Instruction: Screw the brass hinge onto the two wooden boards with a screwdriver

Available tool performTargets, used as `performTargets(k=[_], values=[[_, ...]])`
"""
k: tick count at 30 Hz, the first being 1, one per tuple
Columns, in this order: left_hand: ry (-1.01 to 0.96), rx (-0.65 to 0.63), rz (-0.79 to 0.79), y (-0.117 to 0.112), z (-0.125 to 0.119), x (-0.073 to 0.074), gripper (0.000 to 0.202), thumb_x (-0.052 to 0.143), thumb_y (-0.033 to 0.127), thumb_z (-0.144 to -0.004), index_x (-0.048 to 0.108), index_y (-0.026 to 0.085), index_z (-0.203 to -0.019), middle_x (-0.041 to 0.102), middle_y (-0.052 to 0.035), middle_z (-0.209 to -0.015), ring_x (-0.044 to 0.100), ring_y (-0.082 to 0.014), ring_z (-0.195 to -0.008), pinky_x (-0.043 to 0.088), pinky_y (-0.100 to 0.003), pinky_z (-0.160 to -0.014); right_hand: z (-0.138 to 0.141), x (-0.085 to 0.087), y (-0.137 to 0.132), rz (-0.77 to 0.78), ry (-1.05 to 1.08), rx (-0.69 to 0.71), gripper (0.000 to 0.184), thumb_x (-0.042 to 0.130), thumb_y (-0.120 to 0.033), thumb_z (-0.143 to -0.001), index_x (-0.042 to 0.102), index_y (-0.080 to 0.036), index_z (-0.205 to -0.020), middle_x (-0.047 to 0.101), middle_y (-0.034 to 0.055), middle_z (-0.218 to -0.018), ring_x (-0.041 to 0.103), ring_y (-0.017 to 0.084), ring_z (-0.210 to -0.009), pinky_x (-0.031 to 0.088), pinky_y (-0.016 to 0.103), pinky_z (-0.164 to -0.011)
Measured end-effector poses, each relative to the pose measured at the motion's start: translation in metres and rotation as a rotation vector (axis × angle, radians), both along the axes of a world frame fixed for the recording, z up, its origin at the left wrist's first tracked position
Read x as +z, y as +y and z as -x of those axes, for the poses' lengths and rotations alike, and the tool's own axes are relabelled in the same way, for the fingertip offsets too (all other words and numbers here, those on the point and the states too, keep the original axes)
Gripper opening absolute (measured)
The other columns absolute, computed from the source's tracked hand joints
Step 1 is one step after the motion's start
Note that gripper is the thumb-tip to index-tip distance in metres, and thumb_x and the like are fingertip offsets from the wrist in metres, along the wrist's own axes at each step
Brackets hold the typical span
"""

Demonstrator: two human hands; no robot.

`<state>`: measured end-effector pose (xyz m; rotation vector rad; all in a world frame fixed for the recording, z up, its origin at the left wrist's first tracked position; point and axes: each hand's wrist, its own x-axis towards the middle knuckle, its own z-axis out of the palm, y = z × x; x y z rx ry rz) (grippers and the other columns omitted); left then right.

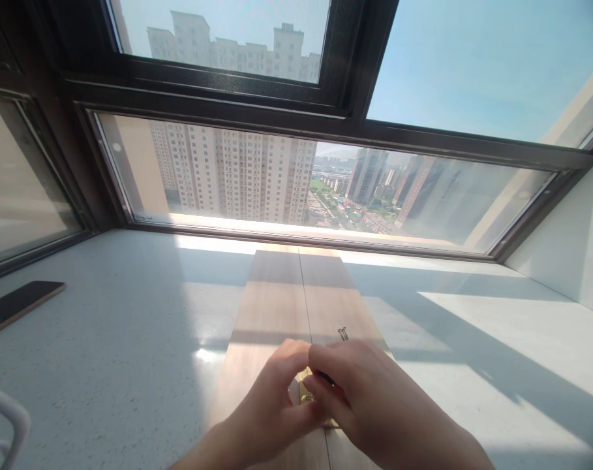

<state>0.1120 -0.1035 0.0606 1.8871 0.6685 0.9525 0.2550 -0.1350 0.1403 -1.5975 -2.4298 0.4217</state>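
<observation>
Two pale wooden boards [271, 300] lie side by side with a thin seam between them. Over the seam, near the front, a brass-coloured metal piece [304, 386], perhaps a hinge, shows between my hands and is mostly covered. My left hand [271, 398] is closed around its left side, thumb and forefinger reaching to my right hand. Curled over from the right, my right hand [359, 391] has its fingers closed, with a sliver of something dark [327, 377] showing in them. Just beyond it, several small screws [344, 334] lie on the right board.
The boards rest on a speckled white sill [130, 339]. A dark flat phone-like slab [19, 303] lies at the left. A white curved tube or handle [7, 411] stands at the lower left. Dark window frames [276, 124] bound the far side.
</observation>
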Motion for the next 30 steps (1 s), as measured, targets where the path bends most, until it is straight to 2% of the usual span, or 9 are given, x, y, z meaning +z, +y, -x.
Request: performTargets(k=[3, 5, 10, 14, 17, 22, 25, 27, 30], values=[[-0.018, -0.226, 0.072, 0.005, 0.006, 0.008, 0.007, 0.058, 0.015, -0.082, 0.064, 0.016, -0.079, 0.061, -0.0022, -0.085, 0.055, -0.0162, -0.085, 0.043, -0.024, -0.077, -0.003, 0.002, -0.001, 0.041, 0.029, 0.017, 0.021, 0.047, -0.016, -0.085, 0.044, -0.018, -0.064, 0.058, -0.0044, -0.066, 0.044, 0.008, -0.058, 0.024, 0.024, -0.054], [-0.038, -0.283, 0.104, 0.008, 0.008, 0.008, 0.017, 0.053, 0.019, -0.087, 0.064, 0.015, -0.076, 0.060, -0.0026, -0.081, 0.055, -0.0155, -0.081, 0.044, -0.024, -0.074, -0.003, 0.003, -0.002, 0.047, 0.042, 0.037, 0.020, 0.049, -0.017, -0.085, 0.046, -0.018, -0.065, 0.058, -0.0048, -0.067, 0.044, 0.008, -0.058, 0.024, 0.024, -0.054], [-0.120, -0.150, 0.108, 0.010, 0.003, 0.001, 0.010, 0.067, 0.020, -0.078, 0.067, 0.014, -0.070, 0.062, -0.0020, -0.077, 0.055, -0.0152, -0.077, 0.043, -0.024, -0.072, 0.000, 0.004, -0.002, -0.019, 0.038, 0.030, 0.009, 0.055, -0.024, -0.084, 0.056, -0.022, -0.076, 0.062, -0.0044, -0.074, 0.047, 0.010, -0.063, 0.022, 0.025, -0.057], [-0.142, -0.081, 0.202, 0.003, -0.002, -0.002, 0.008, 0.066, 0.007, -0.071, 0.067, 0.014, -0.067, 0.063, -0.0002, -0.072, 0.055, -0.0143, -0.073, 0.042, -0.022, -0.066, 0.002, 0.001, -0.001, -0.063, -0.110, -0.083, 0.027, 0.050, -0.037, -0.088, 0.054, -0.020, -0.067, 0.058, -0.0016, -0.063, 0.042, 0.011, -0.055, 0.016, 0.028, -0.053], [-0.147, -0.007, 0.174, -0.002, -0.006, -0.006, 0.014, 0.064, 0.001, -0.067, 0.066, 0.015, -0.066, 0.063, 0.0011, -0.070, 0.056, -0.0149, -0.076, 0.043, -0.023, -0.069, 0.003, 0.000, -0.002, -0.069, -0.157, -0.094, 0.026, 0.046, -0.030, -0.089, 0.054, -0.020, -0.067, 0.058, -0.0002, -0.062, 0.043, 0.012, -0.055, 0.017, 0.029, -0.053], [-0.193, 0.081, 0.177, -0.003, -0.010, -0.015, 0.015, 0.062, 0.005, -0.066, 0.063, 0.014, -0.079, 0.063, -0.0012, -0.079, 0.055, -0.0164, -0.077, 0.046, -0.025, -0.069, 0.005, 0.001, -0.003, 0.030, -0.004, 0.025, 0.014, 0.048, -0.018, -0.084, 0.061, -0.022, -0.085, 0.065, 0.0002, -0.084, 0.056, 0.014, -0.073, 0.027, 0.027, -0.058], [-0.171, 0.005, 0.132, 0.000, -0.006, -0.008, 0.018, 0.062, 0.005, -0.067, 0.063, 0.014, -0.082, 0.062, -0.0019, -0.082, 0.055, -0.0169, -0.079, 0.047, -0.026, -0.074, 0.003, 0.001, -0.003, 0.026, 0.014, 0.024, 0.011, 0.049, -0.015, -0.081, 0.058, -0.021, -0.084, 0.064, -0.0006, -0.085, 0.055, 0.014, -0.075, 0.029, 0.027, -0.060], [-0.145, -0.113, 0.107, 0.003, 0.001, 0.001, 0.016, 0.062, 0.007, -0.070, 0.064, 0.015, -0.085, 0.062, -0.0027, -0.087, 0.055, -0.0177, -0.084, 0.046, -0.028, -0.080, 0.001, 0.001, -0.003, 0.013, 0.021, 0.013, 0.007, 0.050, -0.014, -0.080, 0.054, -0.020, -0.080, 0.063, -0.0017, -0.083, 0.053, 0.014, -0.072, 0.028, 0.027, -0.059], [-0.092, -0.272, 0.141, 0.008, 0.009, 0.012, 0.010, 0.055, 0.011, -0.080, 0.064, 0.014, -0.082, 0.062, -0.0035, -0.087, 0.055, -0.0162, -0.082, 0.046, -0.025, -0.075, -0.003, 0.000, -0.002, -0.001, 0.008, 0.008, 0.006, 0.051, -0.017, -0.080, 0.050, -0.020, -0.075, 0.061, -0.0029, -0.079, 0.049, 0.012, -0.067, 0.026, 0.027, -0.057]])
